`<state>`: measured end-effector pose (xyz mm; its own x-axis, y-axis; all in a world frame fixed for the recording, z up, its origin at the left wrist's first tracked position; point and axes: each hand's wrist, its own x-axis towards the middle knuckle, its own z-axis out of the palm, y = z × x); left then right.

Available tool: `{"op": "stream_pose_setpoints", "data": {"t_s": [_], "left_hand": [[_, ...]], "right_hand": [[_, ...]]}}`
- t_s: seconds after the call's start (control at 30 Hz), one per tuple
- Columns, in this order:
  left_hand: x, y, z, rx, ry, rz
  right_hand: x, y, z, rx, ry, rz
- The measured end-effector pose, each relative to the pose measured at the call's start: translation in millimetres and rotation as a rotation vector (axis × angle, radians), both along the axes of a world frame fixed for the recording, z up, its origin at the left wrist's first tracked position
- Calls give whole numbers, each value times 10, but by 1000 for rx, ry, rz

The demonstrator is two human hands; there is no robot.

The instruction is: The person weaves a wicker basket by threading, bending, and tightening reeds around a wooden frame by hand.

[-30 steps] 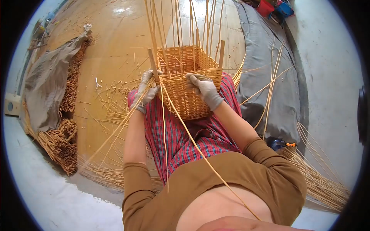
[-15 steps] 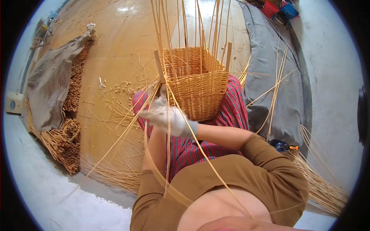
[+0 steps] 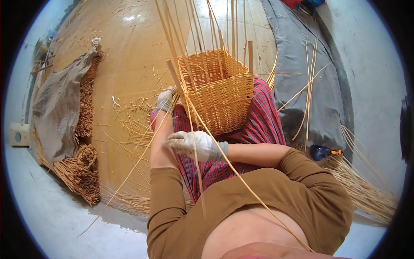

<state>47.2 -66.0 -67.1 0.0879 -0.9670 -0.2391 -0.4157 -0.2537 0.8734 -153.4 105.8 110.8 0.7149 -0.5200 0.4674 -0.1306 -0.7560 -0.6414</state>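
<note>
A square wicker basket (image 3: pixel 220 103) rests tilted on my lap, with tall uncut stakes (image 3: pixel 233 26) rising from its rim. At its left corner, my gloved left hand (image 3: pixel 165 99) is closed round thin wicker strands (image 3: pixel 174 100); its fingertips are partly hidden. My right hand (image 3: pixel 192 145), in a white glove with a grey cuff, lies below the basket. Its fingers stretch out flat to the left, over my left forearm, with nothing visible in them. Long loose strands (image 3: pixel 230 176) trail from the basket corner toward my chest.
Bundled cane (image 3: pixel 86 177) lies at the left, partly under a grey cloth (image 3: pixel 58 108). Offcuts (image 3: pixel 140 105) are scattered on the board floor. A grey sheet (image 3: pixel 308 95) with loose canes lies at the right, near a dark blue object with an orange tip (image 3: pixel 321 152) and more canes (image 3: pixel 366 190).
My left hand has moved left, away from the basket corner. My right hand has dropped slightly, no longer overlapping it. A blurred strip over my left arm is gone. The view has shifted slightly.
</note>
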Motion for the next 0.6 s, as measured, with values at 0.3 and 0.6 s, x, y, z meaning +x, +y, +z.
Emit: {"op": "stream_pose_setpoints", "data": {"t_s": [0.3, 0.6], "left_hand": [[-767, 1280, 737, -437, 518, 665], [-762, 1233, 1214, -397, 567, 419]], "right_hand": [[-79, -73, 131, 71, -166, -108], [-174, -137, 282, -304, 97, 167]]}}
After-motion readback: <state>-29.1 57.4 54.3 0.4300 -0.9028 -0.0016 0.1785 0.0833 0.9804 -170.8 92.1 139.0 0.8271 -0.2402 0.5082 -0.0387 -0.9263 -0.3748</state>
